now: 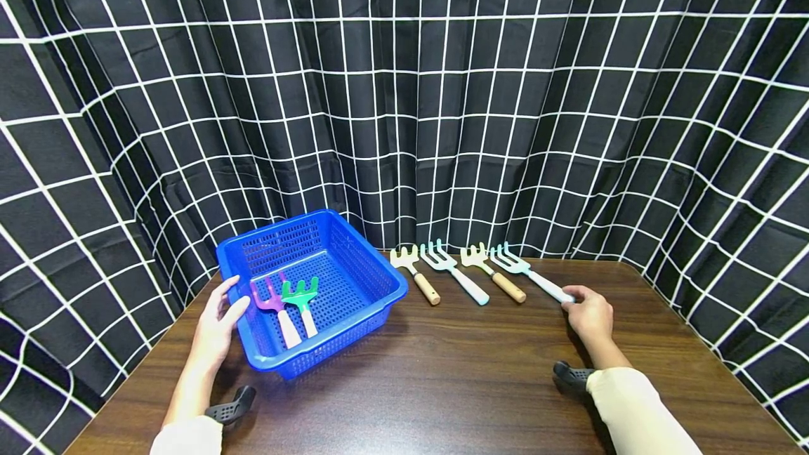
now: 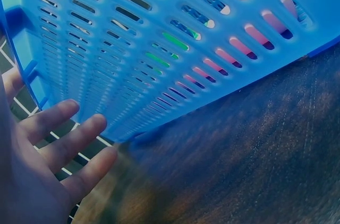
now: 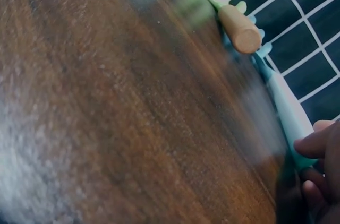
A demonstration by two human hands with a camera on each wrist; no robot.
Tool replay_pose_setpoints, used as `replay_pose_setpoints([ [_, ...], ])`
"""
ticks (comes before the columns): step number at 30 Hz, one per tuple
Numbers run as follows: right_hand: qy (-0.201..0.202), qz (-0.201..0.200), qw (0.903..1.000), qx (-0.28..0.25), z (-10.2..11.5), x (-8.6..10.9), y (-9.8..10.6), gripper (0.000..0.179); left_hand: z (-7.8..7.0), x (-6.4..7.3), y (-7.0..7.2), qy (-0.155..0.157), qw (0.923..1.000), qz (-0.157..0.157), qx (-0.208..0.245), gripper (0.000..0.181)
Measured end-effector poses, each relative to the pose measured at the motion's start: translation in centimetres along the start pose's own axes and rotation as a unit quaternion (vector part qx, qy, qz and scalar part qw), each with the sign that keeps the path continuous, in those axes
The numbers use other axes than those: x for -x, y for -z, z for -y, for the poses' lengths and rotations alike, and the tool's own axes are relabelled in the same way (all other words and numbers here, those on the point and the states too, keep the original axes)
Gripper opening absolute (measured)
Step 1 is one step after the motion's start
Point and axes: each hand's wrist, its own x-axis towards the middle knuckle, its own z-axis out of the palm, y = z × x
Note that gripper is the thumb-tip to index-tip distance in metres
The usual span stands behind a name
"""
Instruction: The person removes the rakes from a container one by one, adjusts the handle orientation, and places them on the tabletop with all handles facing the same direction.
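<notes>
My left hand (image 1: 218,325) holds the left rim of a blue plastic basket (image 1: 363,316), with several fingers (image 2: 74,141) extended outside its slotted wall. Inside the basket lie a pink hand rake (image 1: 288,328) and a green hand rake (image 1: 300,295) with a pale handle. At the right, my right hand (image 1: 588,311) pinches the handle end of a light-blue hand rake (image 1: 546,286); its tines point toward the curtain. In the right wrist view, thumb and fingers meet at the teal tip of that white handle (image 3: 289,110).
Left of the held rake lie a wooden-handled cream rake (image 1: 505,285), a light-blue rake (image 1: 468,283) and another wooden-handled rake (image 1: 425,285), side by side on the brown table (image 1: 442,385). A black curtain (image 1: 430,111) with white grid lines stands behind and at both sides.
</notes>
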Motion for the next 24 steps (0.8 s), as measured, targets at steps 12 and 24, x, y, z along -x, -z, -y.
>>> replay_pose_setpoints([
  [12, 0.009, 0.010, 0.9999, -0.002, -0.41, 0.10, -0.07, 0.029, 0.02, -0.02, 0.05, -0.003, 1.0000, 0.001, -0.003, 0.054],
  [24, -0.003, 0.003, 0.9999, -0.012, -0.27, 0.41, 0.08, 0.033, 0.09, -0.09, -0.03, 0.003, 1.0000, -0.001, -0.005, 0.054],
])
